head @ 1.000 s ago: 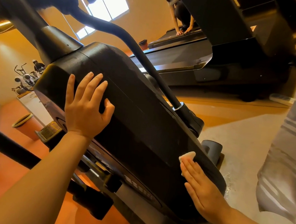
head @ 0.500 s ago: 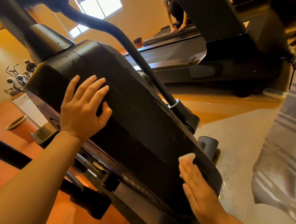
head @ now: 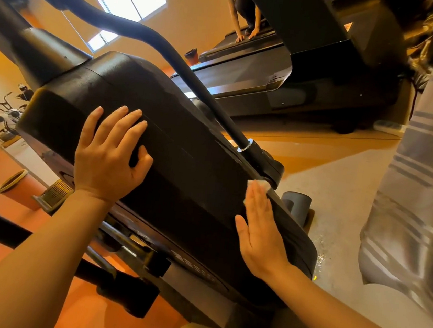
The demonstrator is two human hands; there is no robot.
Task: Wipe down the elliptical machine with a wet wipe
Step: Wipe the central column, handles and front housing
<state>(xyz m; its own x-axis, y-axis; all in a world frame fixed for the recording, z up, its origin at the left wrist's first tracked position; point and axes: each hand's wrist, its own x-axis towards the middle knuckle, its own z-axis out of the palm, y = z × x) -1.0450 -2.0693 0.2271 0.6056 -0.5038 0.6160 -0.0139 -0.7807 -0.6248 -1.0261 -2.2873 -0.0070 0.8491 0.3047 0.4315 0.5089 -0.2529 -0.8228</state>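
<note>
The elliptical machine's big black housing fills the middle of the head view, tilted down to the right. My left hand rests flat on its upper side, fingers spread and lightly bent. My right hand presses with straight fingers on the housing's lower right edge. A white wet wipe lies under those fingertips, and only its far end shows. A black swing arm runs along the housing's far side to a pivot.
A black treadmill stands behind, with another person's hands on a further one. A striped grey cloth hangs at the right. Orange floor and an orange bin lie left; a pale mat lies right. A black pedal bar crosses below.
My right hand has slid the wipe up along the housing's edge toward the swing arm's pivot. The left hand stays planted on the housing. The view has shifted a little.
</note>
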